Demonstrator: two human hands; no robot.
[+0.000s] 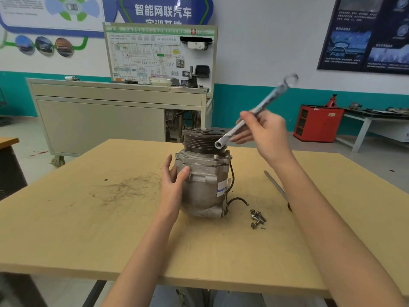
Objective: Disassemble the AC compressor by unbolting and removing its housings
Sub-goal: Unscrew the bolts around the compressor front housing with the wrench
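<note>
- The compressor (203, 185) stood pulley-up mid-table (88, 229). My left hand (174, 185) curled round its side, probably to steady it.
- My right hand (265, 134) pinched the socket wrench (250, 116), its open end angled down toward the flange bolts.
- Removed bolts (256, 219) lay beside it.

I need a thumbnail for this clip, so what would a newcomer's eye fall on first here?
First, the AC compressor standing upright in the middle of the table, pulley up, with the left hand holding its side. Next, the socket wrench tilted in the right hand, its open end by the pulley's rim. Then the loose bolts on the table right of the compressor's base.
</note>
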